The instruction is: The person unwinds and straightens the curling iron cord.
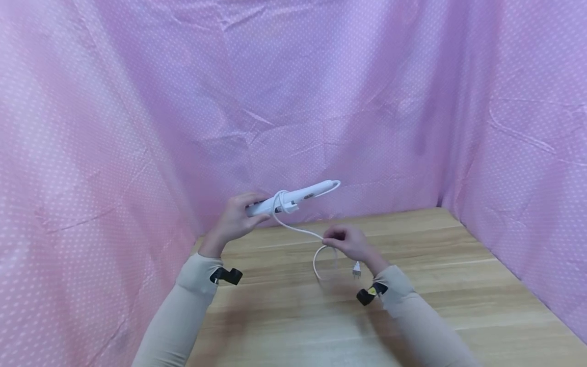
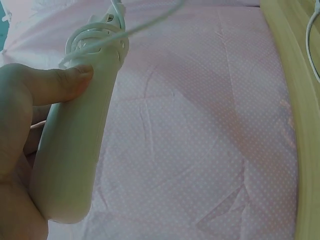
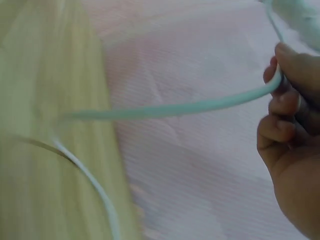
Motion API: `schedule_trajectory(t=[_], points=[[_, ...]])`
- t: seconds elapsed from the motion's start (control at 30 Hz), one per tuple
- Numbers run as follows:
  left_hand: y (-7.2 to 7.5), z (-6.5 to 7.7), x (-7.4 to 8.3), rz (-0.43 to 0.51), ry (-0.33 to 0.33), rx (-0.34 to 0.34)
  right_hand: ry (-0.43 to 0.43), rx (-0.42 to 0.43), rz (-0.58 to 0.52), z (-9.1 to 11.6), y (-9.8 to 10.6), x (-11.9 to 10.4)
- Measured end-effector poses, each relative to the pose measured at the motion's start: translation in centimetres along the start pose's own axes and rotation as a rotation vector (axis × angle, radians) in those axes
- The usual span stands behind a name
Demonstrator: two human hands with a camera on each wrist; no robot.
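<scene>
My left hand (image 1: 236, 218) grips a white hair straightener (image 1: 302, 194) by its wide end, holding it up over the far side of the table. The thumb lies along the smooth body (image 2: 75, 145) in the left wrist view. Loops of white cord (image 2: 95, 42) are wound round the middle of the straightener. To the right and lower, my right hand (image 1: 350, 243) pinches the cord (image 3: 175, 108) between thumb and fingers. From the straightener to those fingers the cord (image 1: 297, 230) sags slightly. Its loose part curves below the right hand, and the white plug (image 1: 356, 270) hangs near the right wrist.
A light wood table (image 1: 284, 316) lies under both hands. Pink dotted cloth (image 1: 293, 102) hangs round its back and sides, close behind the straightener. Black wrist mounts (image 1: 229, 276) sit on both sleeves.
</scene>
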State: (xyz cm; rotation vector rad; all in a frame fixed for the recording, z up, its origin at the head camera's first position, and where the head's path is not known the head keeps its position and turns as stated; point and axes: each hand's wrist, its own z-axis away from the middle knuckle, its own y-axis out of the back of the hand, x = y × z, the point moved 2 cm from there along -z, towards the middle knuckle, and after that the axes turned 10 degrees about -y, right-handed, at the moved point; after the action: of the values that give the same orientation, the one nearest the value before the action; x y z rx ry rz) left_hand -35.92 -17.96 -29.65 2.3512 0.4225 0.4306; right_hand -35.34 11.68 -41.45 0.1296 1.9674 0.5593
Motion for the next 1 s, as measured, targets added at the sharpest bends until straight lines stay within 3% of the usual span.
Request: schedule_trajectory(t=[0.13,0.23,0.4,0.53,0.6,0.67,0.73,0.83,1.0], points=[[-0.1,0.5,-0.5,-0.028,0.024,-0.038,0.08,-0.011,-0.049,1.3,3.8,-1.5],[-0.4,1.0,-0.8,-0.064,0.051,-0.079,0.112,0.036,-0.039,1.9,6.7,-3.0],[-0.9,1.7,-0.8,-0.048,0.081,-0.154,0.121,0.234,-0.044,2.0,11.1,-5.0],[-1.2,2.1,-0.5,0.007,0.035,-0.189,0.078,0.445,-0.029,1.2,14.0,-4.5],[-1.2,2.3,-0.2,0.031,-0.007,-0.193,0.025,0.512,0.044,0.7,15.0,-3.6],[-1.1,2.4,0.0,0.06,-0.045,-0.186,-0.046,0.534,0.19,0.4,15.7,-2.2],[-0.9,2.4,0.3,0.1,-0.069,-0.169,-0.118,0.463,0.339,0.2,15.9,-0.6],[-0.4,2.2,0.6,0.163,-0.063,-0.124,-0.184,0.217,0.495,0.5,15.3,1.7],[0.7,1.7,0.7,0.13,0.001,-0.013,-0.149,-0.211,0.479,1.4,13.1,3.6]])
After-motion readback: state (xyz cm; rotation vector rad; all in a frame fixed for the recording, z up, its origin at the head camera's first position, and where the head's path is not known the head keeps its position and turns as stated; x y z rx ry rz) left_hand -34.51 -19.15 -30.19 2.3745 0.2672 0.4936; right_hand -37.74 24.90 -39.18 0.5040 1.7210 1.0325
